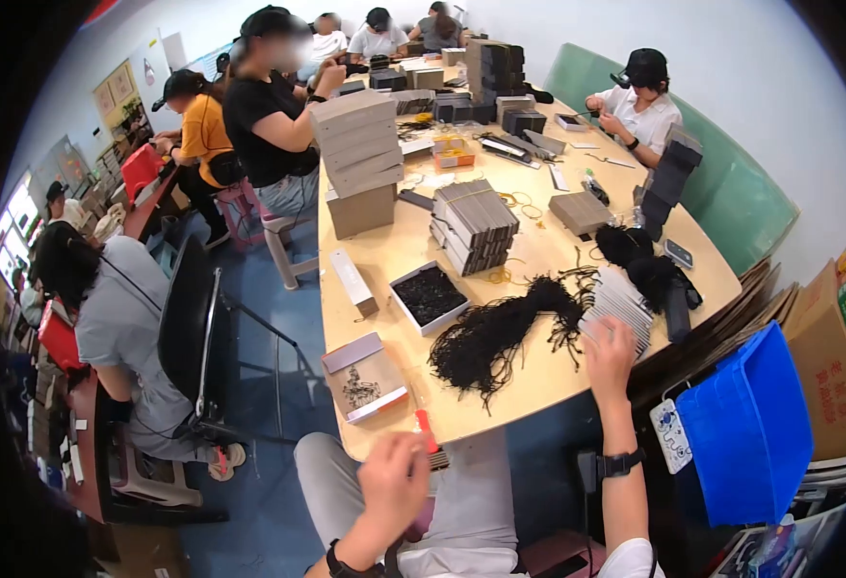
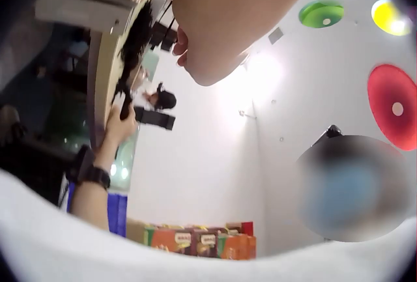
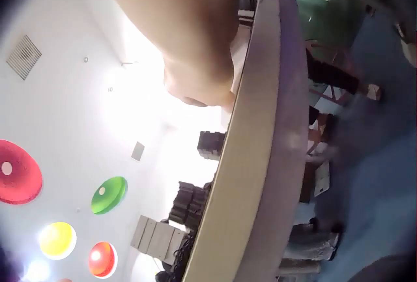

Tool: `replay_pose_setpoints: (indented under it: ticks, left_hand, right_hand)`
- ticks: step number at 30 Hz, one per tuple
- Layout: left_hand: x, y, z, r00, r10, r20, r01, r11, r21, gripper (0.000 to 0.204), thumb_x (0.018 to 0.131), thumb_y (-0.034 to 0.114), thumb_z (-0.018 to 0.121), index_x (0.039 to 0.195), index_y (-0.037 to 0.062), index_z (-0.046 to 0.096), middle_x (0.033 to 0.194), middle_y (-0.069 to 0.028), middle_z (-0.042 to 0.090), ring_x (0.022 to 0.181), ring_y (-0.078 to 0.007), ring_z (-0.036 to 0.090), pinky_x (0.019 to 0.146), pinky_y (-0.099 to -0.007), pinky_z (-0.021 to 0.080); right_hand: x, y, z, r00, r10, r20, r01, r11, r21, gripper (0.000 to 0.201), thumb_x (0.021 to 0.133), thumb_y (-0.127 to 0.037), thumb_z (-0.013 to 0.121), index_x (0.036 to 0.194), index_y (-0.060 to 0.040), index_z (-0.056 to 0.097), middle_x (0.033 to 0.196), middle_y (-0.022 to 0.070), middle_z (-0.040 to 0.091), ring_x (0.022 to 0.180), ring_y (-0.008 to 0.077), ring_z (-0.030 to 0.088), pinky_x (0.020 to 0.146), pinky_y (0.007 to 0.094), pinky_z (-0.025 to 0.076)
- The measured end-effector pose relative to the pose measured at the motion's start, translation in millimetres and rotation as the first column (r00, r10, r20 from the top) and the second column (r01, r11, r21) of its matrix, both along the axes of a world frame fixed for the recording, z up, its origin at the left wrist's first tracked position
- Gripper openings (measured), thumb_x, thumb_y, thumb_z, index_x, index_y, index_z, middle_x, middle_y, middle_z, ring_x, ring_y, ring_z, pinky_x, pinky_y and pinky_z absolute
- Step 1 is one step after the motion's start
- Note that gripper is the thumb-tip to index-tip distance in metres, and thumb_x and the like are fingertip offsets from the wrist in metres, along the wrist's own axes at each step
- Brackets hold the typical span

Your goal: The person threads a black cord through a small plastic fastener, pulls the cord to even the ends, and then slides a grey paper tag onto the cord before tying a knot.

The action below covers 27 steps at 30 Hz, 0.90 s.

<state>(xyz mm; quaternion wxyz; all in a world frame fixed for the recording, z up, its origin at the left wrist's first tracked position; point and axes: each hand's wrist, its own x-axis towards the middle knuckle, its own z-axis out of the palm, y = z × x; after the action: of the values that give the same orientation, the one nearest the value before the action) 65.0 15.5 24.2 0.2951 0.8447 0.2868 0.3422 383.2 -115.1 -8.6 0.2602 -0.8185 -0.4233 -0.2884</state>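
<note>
My right hand (image 1: 611,356) reaches over the table's near right side, its fingertips at the lower edge of a fanned row of thin grey cards (image 1: 621,301). Left of those cards lies a large bundle of black cords (image 1: 500,337) with loose ends. My left hand (image 1: 391,482) is raised over my lap with bent fingers, close to a red piece (image 1: 426,431) at the table edge; whether it holds anything I cannot tell. An open box with a few small dark pieces (image 1: 363,378) sits just beyond it. Next to that stands a white tray of black bits (image 1: 428,297).
A banded stack of grey cards (image 1: 476,226) and a tall pile of grey boxes (image 1: 357,144) stand farther back on the table (image 1: 538,395). A blue bin (image 1: 748,429) is at the right. Several people work around the tables, and a black chair (image 1: 190,328) stands at left.
</note>
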Motion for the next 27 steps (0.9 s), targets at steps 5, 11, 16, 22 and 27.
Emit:
replay_pose_setpoints:
  ticks: [5, 11, 16, 22, 27]
  left_hand:
    - [-17, 49, -9, 0.972, 0.213, -0.096, -0.198, 0.969, 0.145, 0.017, 0.076, 0.002, 0.062, 0.093, 0.0072, 0.063, 0.084, -0.0094, 0.054, 0.078, -0.0268, 0.056, 0.064, -0.0369, 0.046]
    - [-19, 77, -8, 0.949, 0.292, -0.119, -0.257, 0.935, 0.245, 0.014, 0.077, 0.006, 0.063, 0.091, 0.0086, 0.064, 0.083, -0.0063, 0.053, 0.08, -0.0245, 0.056, 0.064, -0.036, 0.045]
    - [-4, 103, -12, 0.95, 0.259, -0.176, -0.191, 0.924, 0.332, 0.011, 0.075, 0.008, 0.067, 0.085, 0.0106, 0.066, 0.082, -0.0034, 0.055, 0.079, -0.0225, 0.056, 0.065, -0.0343, 0.046]
    - [13, 126, -13, 0.888, 0.158, -0.431, 0.009, 0.933, 0.361, 0.011, 0.073, 0.009, 0.067, 0.083, 0.0116, 0.065, 0.087, -0.0042, 0.056, 0.087, -0.0234, 0.055, 0.069, -0.0351, 0.048]
    - [18, 133, -20, 0.848, 0.122, -0.516, 0.069, 0.94, 0.335, 0.01, 0.073, 0.008, 0.067, 0.08, 0.0074, 0.06, 0.088, -0.0077, 0.055, 0.091, -0.0266, 0.054, 0.071, -0.0372, 0.049]
  right_hand:
    - [-89, 34, 0, 0.677, 0.638, -0.366, -0.664, 0.744, 0.07, 0.011, 0.074, -0.006, 0.066, 0.084, -0.0078, 0.066, 0.079, 0.0051, 0.057, 0.076, 0.022, 0.058, 0.065, 0.0325, 0.049]
    - [-109, 74, 5, 0.769, 0.616, -0.171, -0.64, 0.741, -0.205, 0.009, 0.075, -0.009, 0.06, 0.084, -0.0085, 0.059, 0.078, 0.0038, 0.048, 0.077, 0.0192, 0.052, 0.066, 0.0313, 0.044]
    - [-119, 79, 12, 0.762, 0.647, -0.014, -0.603, 0.701, -0.38, 0.008, 0.074, -0.011, 0.057, 0.081, -0.009, 0.055, 0.084, 0.0037, 0.049, 0.081, 0.0178, 0.051, 0.069, 0.0294, 0.042]
    - [-144, 62, 25, 0.707, 0.7, -0.101, -0.698, 0.669, -0.255, 0.01, 0.077, -0.014, 0.056, 0.086, -0.0092, 0.057, 0.097, 0.0046, 0.056, 0.093, 0.0198, 0.054, 0.08, 0.0319, 0.041]
    - [-189, 42, 43, 0.486, 0.859, -0.165, -0.865, 0.499, 0.053, 0.013, 0.078, -0.011, 0.064, 0.087, -0.0107, 0.054, 0.094, 0.0039, 0.056, 0.088, 0.0221, 0.054, 0.081, 0.0358, 0.04]
